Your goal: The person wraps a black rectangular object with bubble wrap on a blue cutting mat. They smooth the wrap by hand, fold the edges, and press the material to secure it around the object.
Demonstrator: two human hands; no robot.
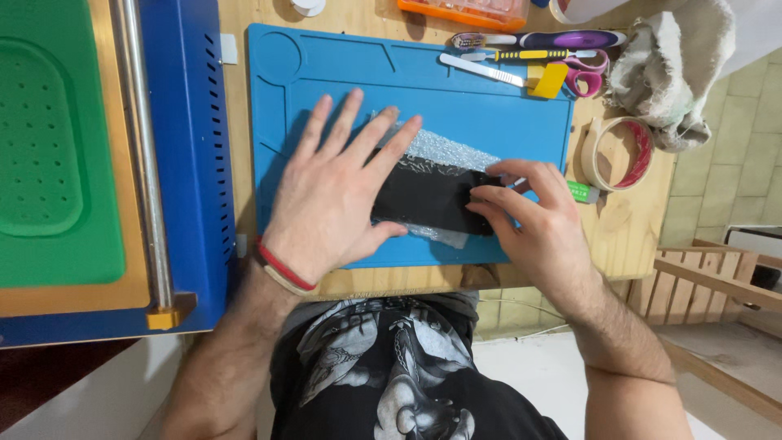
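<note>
A black phone (430, 200) lies flat on a sheet of bubble wrap (444, 151) in the middle of a blue work mat (505, 122). My left hand (334, 191) presses flat on the phone's left end, fingers spread and pointing away from me. My right hand (529, 216) is at the phone's right end, its fingertips curled onto the edge there. A green-tipped tool or pen (582, 192) pokes out behind my right hand; whether that hand holds it is hidden.
A blue machine with a green pad (49, 155) and a metal bar (142, 155) fills the left. Scissors, a knife and a yellow scraper (547, 79) lie at the mat's far right. A tape roll (617, 155) and a cloth (676, 65) sit right of the mat.
</note>
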